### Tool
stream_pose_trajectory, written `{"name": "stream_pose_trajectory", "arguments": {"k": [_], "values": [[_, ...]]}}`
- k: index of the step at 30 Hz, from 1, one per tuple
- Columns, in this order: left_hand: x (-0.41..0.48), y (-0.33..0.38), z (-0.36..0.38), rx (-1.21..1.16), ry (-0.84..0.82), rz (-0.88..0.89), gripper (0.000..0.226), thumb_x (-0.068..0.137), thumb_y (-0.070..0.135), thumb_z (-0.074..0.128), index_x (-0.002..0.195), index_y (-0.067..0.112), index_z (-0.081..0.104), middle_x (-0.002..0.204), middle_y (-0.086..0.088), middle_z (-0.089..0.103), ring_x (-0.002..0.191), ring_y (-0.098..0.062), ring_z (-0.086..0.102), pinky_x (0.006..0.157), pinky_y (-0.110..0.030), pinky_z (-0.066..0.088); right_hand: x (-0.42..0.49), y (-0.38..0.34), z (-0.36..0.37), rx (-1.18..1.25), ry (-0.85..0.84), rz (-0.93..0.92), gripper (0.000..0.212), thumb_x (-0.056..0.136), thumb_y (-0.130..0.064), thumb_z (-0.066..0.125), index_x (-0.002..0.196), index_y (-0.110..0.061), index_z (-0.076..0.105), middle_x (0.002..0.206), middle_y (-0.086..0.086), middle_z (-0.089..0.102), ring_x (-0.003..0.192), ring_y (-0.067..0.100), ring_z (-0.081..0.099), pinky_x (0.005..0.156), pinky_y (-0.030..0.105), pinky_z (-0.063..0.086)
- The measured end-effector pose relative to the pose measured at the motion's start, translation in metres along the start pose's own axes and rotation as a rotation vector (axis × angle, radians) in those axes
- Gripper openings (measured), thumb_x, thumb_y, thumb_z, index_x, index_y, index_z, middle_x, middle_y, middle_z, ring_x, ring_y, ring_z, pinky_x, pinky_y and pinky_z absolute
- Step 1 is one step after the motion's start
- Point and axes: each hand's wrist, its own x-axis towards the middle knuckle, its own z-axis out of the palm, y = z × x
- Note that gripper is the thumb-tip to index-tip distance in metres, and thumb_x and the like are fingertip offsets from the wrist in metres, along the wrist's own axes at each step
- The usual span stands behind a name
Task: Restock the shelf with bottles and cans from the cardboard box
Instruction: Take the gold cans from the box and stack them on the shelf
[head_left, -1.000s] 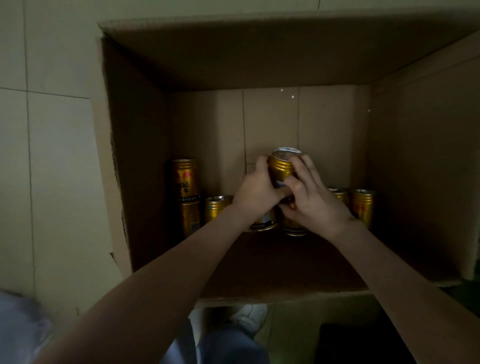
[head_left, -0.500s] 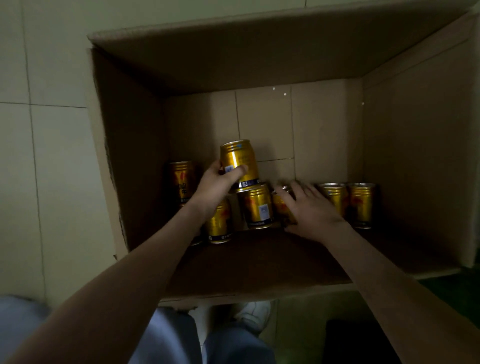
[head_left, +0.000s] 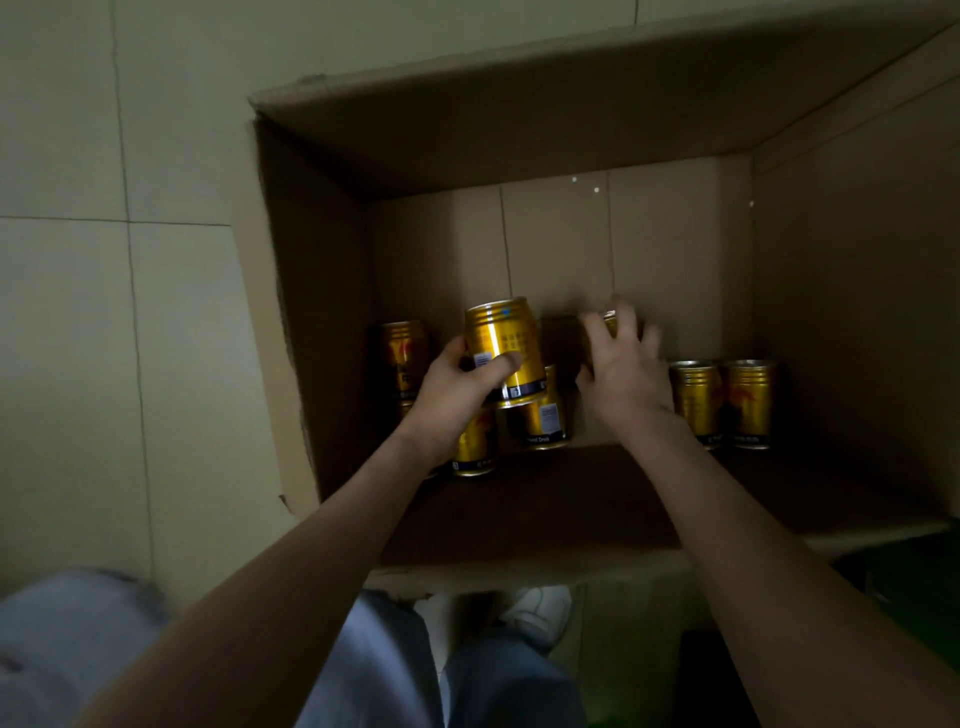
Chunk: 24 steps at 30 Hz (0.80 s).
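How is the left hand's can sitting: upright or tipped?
Tipped slightly. The can leans top-left in the left hand, unlike the upright cans at right.

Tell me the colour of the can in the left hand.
The can is gold with a dark base band; head view.

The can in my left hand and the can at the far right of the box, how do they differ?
The held can is lifted, gripped by the left hand; the far-right can stands on the box floor untouched. The held can leans; the far-right can is upright. The held can shows print and a white label; the far-right can a red logo. Both are gold, same shape.
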Motion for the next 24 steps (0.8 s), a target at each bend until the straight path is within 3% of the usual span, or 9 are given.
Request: {"name": "stream_pose_trajectory", "arguments": {"k": [2, 4, 7, 10, 13, 16, 19, 22, 24], "values": [[-0.027, 0.022, -0.002, -0.03, -0.029, 0.008, 0.038, 0.087, 0.024, 0.067, 0.122, 0.021, 0.054, 0.114, -0.004, 0.067, 0.105, -0.022, 0.065, 0.095, -0.048, 0.049, -0.03, -0.009, -0.03, 0.235, 0.092, 0.017, 0.062, 0.085, -0.017, 0.066, 0.138, -0.032, 0.037, 0.156, 0.0, 0.008, 0.138, 0.036, 0.019, 0.105, 0.047, 0.039], [-0.063, 0.051, -0.005, -0.04, -0.063, 0.011, 0.041, 0.086, 0.024, 0.067, 0.124, 0.019, 0.053, 0.115, -0.005, 0.067, 0.106, -0.025, 0.065, 0.091, -0.046, 0.052, -0.068, -0.022, -0.072, 0.534, 0.188, 0.037, 0.058, 0.083, -0.013, 0.069, 0.131, -0.034, 0.044, 0.156, -0.001, 0.012, 0.138, 0.03, 0.023, 0.102, 0.034, 0.04], [-0.13, 0.108, -0.013, -0.002, -0.138, 0.041, 0.044, 0.084, 0.023, 0.068, 0.125, 0.017, 0.053, 0.113, -0.006, 0.068, 0.103, -0.023, 0.067, 0.085, -0.041, 0.053, -0.134, -0.05, -0.149, 0.913, 0.244, 0.11, 0.06, 0.08, -0.005, 0.071, 0.124, -0.038, 0.047, 0.149, 0.001, 0.023, 0.127, 0.018, 0.037, 0.079, 0.006, 0.043], [-0.208, 0.173, -0.02, 0.055, -0.228, 0.075, 0.062, 0.069, 0.031, 0.073, 0.126, 0.015, 0.055, 0.116, -0.01, 0.068, 0.106, -0.028, 0.065, 0.09, -0.045, 0.052, -0.201, -0.076, -0.227, 1.293, 0.241, 0.185, 0.069, 0.08, -0.001, 0.07, 0.127, -0.04, 0.037, 0.135, 0.003, 0.041, 0.107, 0.016, 0.054, 0.082, 0.027, 0.053], [-0.294, 0.233, -0.028, 0.16, -0.348, 0.1, 0.07, 0.066, 0.03, 0.078, 0.129, 0.014, 0.053, 0.121, -0.012, 0.065, 0.109, -0.027, 0.064, 0.091, -0.039, 0.054, -0.275, -0.099, -0.304, 1.487, 0.255, 0.16, 0.076, 0.076, 0.003, 0.072, 0.12, -0.044, 0.031, 0.132, -0.001, 0.043, 0.111, 0.02, 0.055, 0.082, 0.039, 0.054], [-0.377, 0.281, -0.032, 0.237, -0.492, 0.136, 0.069, 0.069, 0.027, 0.079, 0.13, 0.013, 0.051, 0.124, -0.015, 0.063, 0.111, -0.029, 0.062, 0.093, -0.038, 0.052, -0.349, -0.114, -0.366, 1.625, 0.227, 0.104, 0.082, 0.063, -0.005, 0.081, 0.118, -0.044, 0.034, 0.123, -0.004, 0.05, 0.098, 0.015, 0.064, 0.069, 0.033, 0.055], [-0.449, 0.318, -0.03, 0.213, -0.574, 0.183, 0.077, 0.059, 0.031, 0.078, 0.129, 0.013, 0.05, 0.119, -0.014, 0.064, 0.106, -0.029, 0.064, 0.085, -0.037, 0.056, -0.422, -0.129, -0.415, 1.614, 0.321, 0.04, 0.078, 0.059, -0.012, 0.077, 0.119, -0.042, 0.037, 0.117, -0.001, 0.054, 0.089, 0.008, 0.068, 0.068, 0.029, 0.055], [-0.513, 0.34, -0.02, 0.198, -0.656, 0.225, 0.082, 0.052, 0.034, 0.085, 0.125, 0.016, 0.053, 0.111, -0.011, 0.066, 0.095, -0.023, 0.067, 0.075, -0.033, 0.057, -0.496, -0.141, -0.449, 1.581, 0.434, -0.019, 0.082, 0.051, -0.016, 0.083, 0.116, -0.04, 0.039, 0.113, 0.0, 0.057, 0.09, 0.009, 0.067, 0.069, 0.027, 0.055], [-0.553, 0.35, -0.008, 0.213, -0.716, 0.262, 0.07, 0.057, 0.031, 0.074, 0.123, 0.018, 0.054, 0.11, -0.012, 0.065, 0.092, -0.022, 0.066, 0.074, -0.034, 0.057, -0.542, -0.144, -0.463, 1.594, 0.484, -0.033, 0.076, 0.052, -0.018, 0.082, 0.114, -0.038, 0.044, 0.11, -0.001, 0.06, 0.095, 0.014, 0.065, 0.071, 0.027, 0.055]]}}
